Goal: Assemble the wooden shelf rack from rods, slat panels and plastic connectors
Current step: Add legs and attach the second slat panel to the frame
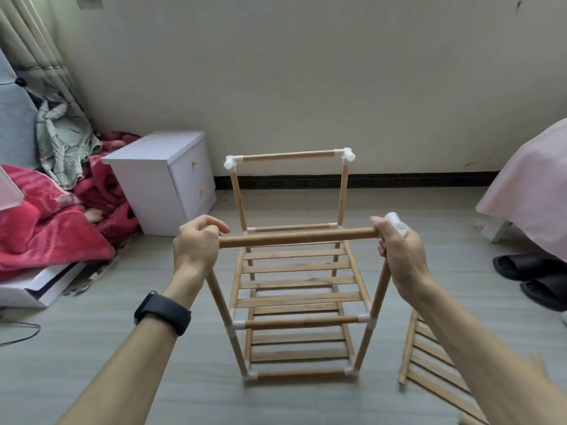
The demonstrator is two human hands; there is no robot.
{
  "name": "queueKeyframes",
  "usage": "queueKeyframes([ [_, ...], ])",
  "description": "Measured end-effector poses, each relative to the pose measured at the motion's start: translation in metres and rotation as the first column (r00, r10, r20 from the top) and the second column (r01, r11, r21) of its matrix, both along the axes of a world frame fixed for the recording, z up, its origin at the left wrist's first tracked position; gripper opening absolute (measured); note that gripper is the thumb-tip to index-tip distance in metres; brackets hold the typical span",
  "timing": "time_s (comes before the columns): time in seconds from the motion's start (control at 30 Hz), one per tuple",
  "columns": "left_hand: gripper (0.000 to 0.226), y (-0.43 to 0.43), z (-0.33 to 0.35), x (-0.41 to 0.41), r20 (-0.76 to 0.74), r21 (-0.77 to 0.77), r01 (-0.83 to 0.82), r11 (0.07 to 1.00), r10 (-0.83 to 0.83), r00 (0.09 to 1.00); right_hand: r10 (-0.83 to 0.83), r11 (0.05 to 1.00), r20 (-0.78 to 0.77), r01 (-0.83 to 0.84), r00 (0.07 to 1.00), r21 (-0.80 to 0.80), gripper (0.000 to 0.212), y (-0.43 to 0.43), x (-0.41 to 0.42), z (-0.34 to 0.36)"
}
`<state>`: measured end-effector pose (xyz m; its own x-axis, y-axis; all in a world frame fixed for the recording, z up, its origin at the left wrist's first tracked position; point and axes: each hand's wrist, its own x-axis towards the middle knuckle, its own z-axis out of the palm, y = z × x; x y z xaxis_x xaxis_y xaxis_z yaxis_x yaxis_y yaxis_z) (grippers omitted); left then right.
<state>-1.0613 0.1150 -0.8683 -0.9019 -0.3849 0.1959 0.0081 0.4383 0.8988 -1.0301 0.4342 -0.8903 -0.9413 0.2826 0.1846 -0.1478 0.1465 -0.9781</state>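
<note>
As the two hands hung over the front of the rack, the left hand was curled round the left end of a round light-brown wooden rod, which was held level. The right hand gripped the rod's right end together with a translucent white plastic connector, whose top stuck out above the fist. The hands were well apart, one clamped on each rod end. Black band on left wrist. Whether the left fist hid a connector: could not tell.

Under each fist a front upright rod ran down into the half-built wooden shelf rack, which stood on the grey plank floor between the forearms. Two slat shelves were in place, middle and bottom. The rear top rod sat in white corner connectors at both ends.

A spare wooden slat panel lay on the floor just right of the rack, partly under the right forearm. Further out: white two-drawer cabinet and red blanket at left, black slippers at right.
</note>
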Motion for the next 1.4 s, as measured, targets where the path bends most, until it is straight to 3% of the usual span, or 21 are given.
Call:
queueKeyframes([
  [0.3, 0.036, -0.010, 0.014, 0.008, -0.004, -0.040, 0.008, 0.999, -0.008, 1.000, -0.011, 0.998, -0.114, 0.005, 0.993, -0.059, 0.038, -0.020, -0.002, -0.010],
  [0.37, 0.030, -0.007, 0.017, 0.013, -0.061, -0.248, -0.079, 0.965, 0.066, 0.996, -0.029, 0.999, -0.093, 0.025, 0.995, -0.040, 0.046, -0.019, 0.001, -0.011],
  [0.43, 0.028, -0.003, 0.015, 0.023, -0.299, -0.507, -0.218, 0.834, 0.067, 0.952, -0.020, 1.000, -0.036, 0.020, 0.999, 0.007, 0.059, -0.015, 0.007, -0.017],
  [0.5, 0.028, 0.011, 0.008, 0.037, -0.506, -0.664, -0.220, 0.715, -0.214, 0.836, -0.021, 0.999, 0.033, 0.020, 0.999, 0.044, 0.066, -0.007, 0.018, -0.035],
  [0.53, 0.028, 0.021, 0.000, 0.043, -0.502, -0.734, -0.148, 0.663, -0.383, 0.776, -0.042, 0.998, 0.073, 0.038, 0.996, 0.053, 0.065, -0.002, 0.026, -0.052],
  [0.57, 0.027, 0.030, -0.009, 0.048, -0.430, -0.806, -0.046, 0.590, -0.531, 0.731, -0.078, 0.996, 0.123, 0.071, 0.989, 0.057, 0.061, 0.004, 0.035, -0.072],
  [0.63, 0.028, 0.048, -0.034, 0.056, -0.131, -0.924, 0.175, 0.339, -0.714, 0.688, -0.159, 0.987, 0.258, 0.157, 0.953, 0.026, 0.060, 0.018, 0.057, -0.121],
  [0.7, 0.037, 0.066, -0.060, 0.060, 0.197, -0.918, 0.378, 0.123, -0.685, 0.702, -0.204, 0.972, 0.413, 0.234, 0.888, -0.023, 0.058, 0.034, 0.080, -0.174],
  [0.73, 0.041, 0.074, -0.073, 0.058, 0.310, -0.877, 0.470, 0.102, -0.627, 0.715, -0.215, 0.966, 0.481, 0.259, 0.850, -0.025, 0.054, 0.043, 0.091, -0.200],
  [0.87, 0.055, 0.105, -0.115, 0.032, 0.550, -0.724, 0.672, 0.159, -0.454, 0.700, -0.237, 0.958, 0.687, 0.282, 0.687, 0.049, 0.048, 0.070, 0.126, -0.279],
  [1.03, 0.061, 0.141, -0.160, 0.000, 0.571, -0.663, 0.709, 0.240, -0.451, 0.686, -0.241, 0.970, 0.806, 0.124, 0.540, 0.207, 0.038, 0.089, 0.123, -0.323],
  [1.1, 0.062, 0.152, -0.178, -0.006, 0.624, -0.601, 0.757, 0.256, -0.442, 0.645, -0.254, 0.963, 0.821, 0.060, 0.512, 0.261, 0.040, 0.095, 0.107, -0.335],
  [1.2, 0.064, 0.159, -0.200, -0.007, 0.604, -0.605, 0.740, 0.293, -0.437, 0.667, -0.302, 0.934, 0.814, -0.016, 0.497, 0.356, 0.071, 0.101, 0.072, -0.341],
  [1.3, 0.064, 0.160, -0.208, -0.004, 0.559, -0.632, 0.709, 0.312, -0.449, 0.697, -0.311, 0.906, 0.808, -0.100, 0.500, 0.411, 0.067, 0.104, 0.038, -0.350],
  [1.4, 0.063, 0.159, -0.208, -0.004, 0.566, -0.631, 0.713, 0.306, -0.447, 0.693, -0.295, 0.903, 0.844, -0.159, 0.447, 0.400, 0.074, 0.103, 0.019, -0.365],
])
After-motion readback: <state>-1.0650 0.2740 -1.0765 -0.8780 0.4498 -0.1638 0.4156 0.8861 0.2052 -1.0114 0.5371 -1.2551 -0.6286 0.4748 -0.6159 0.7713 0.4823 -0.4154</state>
